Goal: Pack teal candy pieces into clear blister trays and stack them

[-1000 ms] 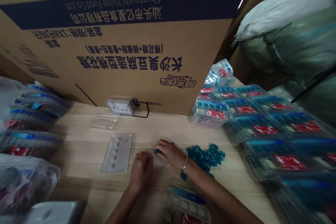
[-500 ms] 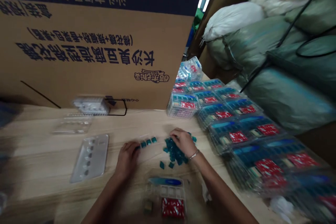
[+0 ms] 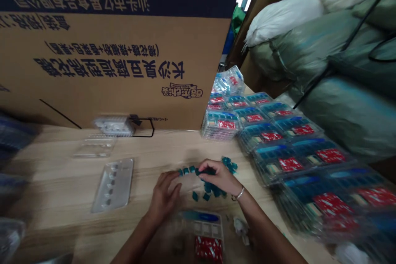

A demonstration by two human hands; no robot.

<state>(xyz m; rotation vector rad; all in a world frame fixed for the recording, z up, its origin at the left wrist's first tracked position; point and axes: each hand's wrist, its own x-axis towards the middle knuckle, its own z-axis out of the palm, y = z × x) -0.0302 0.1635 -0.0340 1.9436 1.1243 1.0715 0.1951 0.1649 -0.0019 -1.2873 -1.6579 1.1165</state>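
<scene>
Pinching a teal piece (image 3: 197, 171) between thumb and fingertips, my right hand (image 3: 220, 176) is at the right end of a short row of teal cubes (image 3: 186, 170). At its 9 o'clock my left hand (image 3: 163, 194) is spread, thumb apart from the fingers, tips at the row's left end; blur keeps me from telling whether they touch the last cube. Loose teal pieces (image 3: 229, 166) lie around my right hand from 2 o'clock round to 8. At 6 o'clock is a compartment tray (image 3: 206, 228) with a red packet (image 3: 209, 249). From my left hand, a pale tray (image 3: 119, 185) lies at 9 o'clock, a clear tray (image 3: 94, 147) at 10, and a cardboard box (image 3: 123, 88) stands at 12. Stacked packs (image 3: 289, 164) cover my right hand's 3 o'clock side
</scene>
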